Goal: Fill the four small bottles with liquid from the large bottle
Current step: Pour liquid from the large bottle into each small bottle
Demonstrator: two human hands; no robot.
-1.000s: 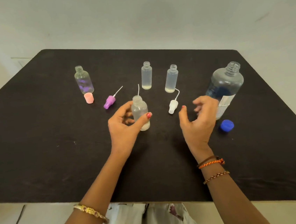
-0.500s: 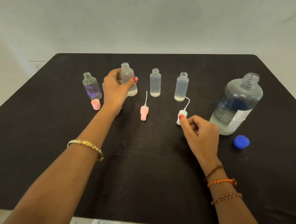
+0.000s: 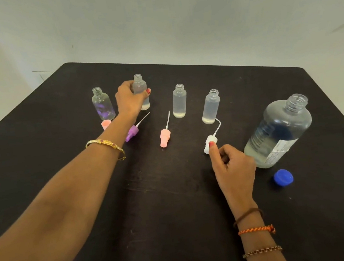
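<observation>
The left hand (image 3: pixel 130 98) grips one small clear plastic bottle (image 3: pixel 141 91) in the far row on the black bench (image 3: pixel 173 194); a clumsy release could topple it into its uncapped neighbours. The right hand (image 3: pixel 232 166) pinches a white spray cap (image 3: pixel 209 142), close to the open large clear bottle (image 3: pixel 277 132), which an elbow swing might spill.

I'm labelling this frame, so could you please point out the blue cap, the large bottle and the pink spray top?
blue cap (image 3: pixel 283 177): head view, its top face.
large bottle (image 3: pixel 277 132): head view, middle of its body.
pink spray top (image 3: pixel 164 137): head view, its pink collar.
</observation>
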